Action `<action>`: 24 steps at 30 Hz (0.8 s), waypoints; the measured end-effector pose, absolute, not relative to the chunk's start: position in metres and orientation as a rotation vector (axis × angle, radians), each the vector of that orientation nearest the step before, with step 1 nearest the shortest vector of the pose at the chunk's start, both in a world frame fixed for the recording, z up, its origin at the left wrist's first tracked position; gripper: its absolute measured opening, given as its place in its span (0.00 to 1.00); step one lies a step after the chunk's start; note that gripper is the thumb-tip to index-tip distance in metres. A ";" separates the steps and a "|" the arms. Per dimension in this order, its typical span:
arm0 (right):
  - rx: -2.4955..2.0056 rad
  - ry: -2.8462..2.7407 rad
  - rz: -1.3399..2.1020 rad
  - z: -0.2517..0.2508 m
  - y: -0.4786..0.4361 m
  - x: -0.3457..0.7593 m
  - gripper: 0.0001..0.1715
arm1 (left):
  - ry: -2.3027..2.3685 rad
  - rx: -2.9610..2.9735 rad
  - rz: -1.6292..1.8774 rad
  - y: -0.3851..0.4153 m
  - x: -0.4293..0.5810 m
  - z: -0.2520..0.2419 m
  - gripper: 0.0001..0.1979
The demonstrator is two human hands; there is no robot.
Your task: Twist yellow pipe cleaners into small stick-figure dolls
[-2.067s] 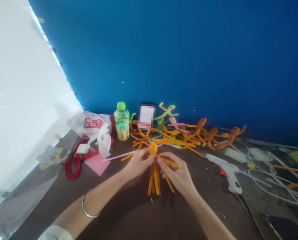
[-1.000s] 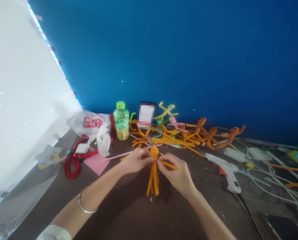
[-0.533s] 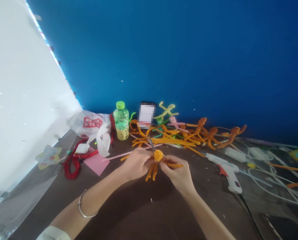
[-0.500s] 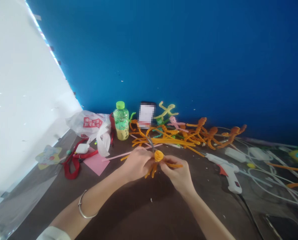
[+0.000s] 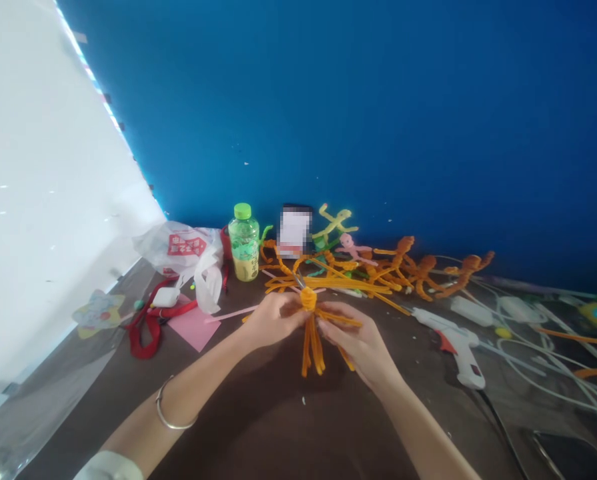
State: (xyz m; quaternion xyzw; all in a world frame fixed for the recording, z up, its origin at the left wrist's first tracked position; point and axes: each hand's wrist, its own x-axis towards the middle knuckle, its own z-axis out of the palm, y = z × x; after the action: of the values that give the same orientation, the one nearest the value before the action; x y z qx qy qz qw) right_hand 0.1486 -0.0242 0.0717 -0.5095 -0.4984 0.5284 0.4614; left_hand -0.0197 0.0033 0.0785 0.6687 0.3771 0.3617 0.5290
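Observation:
Between my two hands is an orange pipe-cleaner figure (image 5: 308, 299) with a wound, rounded head and several loose stems hanging down and off to the right. My left hand (image 5: 274, 319) pinches it from the left, just below the head. On the other side, the fingers of my right hand (image 5: 353, 337) close on its stems, some of which stick out past them. Scissors (image 5: 299, 279) lie just behind the figure, mostly hidden by it. Loose orange pipe cleaners (image 5: 338, 283) are piled beyond my hands.
A green-capped bottle (image 5: 245, 243), a phone (image 5: 295, 230) and finished pipe-cleaner figures (image 5: 403, 257) line the blue wall. To the right lie a white glue gun (image 5: 453, 340), cables and a dark phone (image 5: 573, 453). Leftward are a plastic bag (image 5: 178, 240), pink paper (image 5: 194, 327) and a red strap (image 5: 145, 337).
The figure has moved slightly left and tipped more upright, so its stems now hang down in plain sight. Both hands stay on it, my right hand shifting a little.

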 end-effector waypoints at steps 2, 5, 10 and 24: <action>-1.293 -1.275 1.246 0.077 -0.024 0.150 0.19 | 0.872 1.417 0.818 0.006 -0.020 0.078 0.15; -1.351 -1.323 1.142 0.079 -0.026 0.148 0.16 | 0.818 1.299 0.795 0.006 -0.021 0.074 0.17; -1.329 -1.379 1.093 0.079 -0.027 0.146 0.17 | 0.763 1.352 0.815 0.005 -0.019 0.070 0.17; -1.216 -1.762 1.179 0.091 -0.018 0.164 0.14 | 0.622 1.119 0.687 0.007 -0.016 0.060 0.13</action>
State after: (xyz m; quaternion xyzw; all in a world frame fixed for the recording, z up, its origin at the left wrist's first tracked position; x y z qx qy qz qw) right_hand 0.1645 -0.0181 0.0908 -0.4676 -0.6776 0.4532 0.3417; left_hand -0.0162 0.0071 0.0601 0.5116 0.2845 0.3142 0.7474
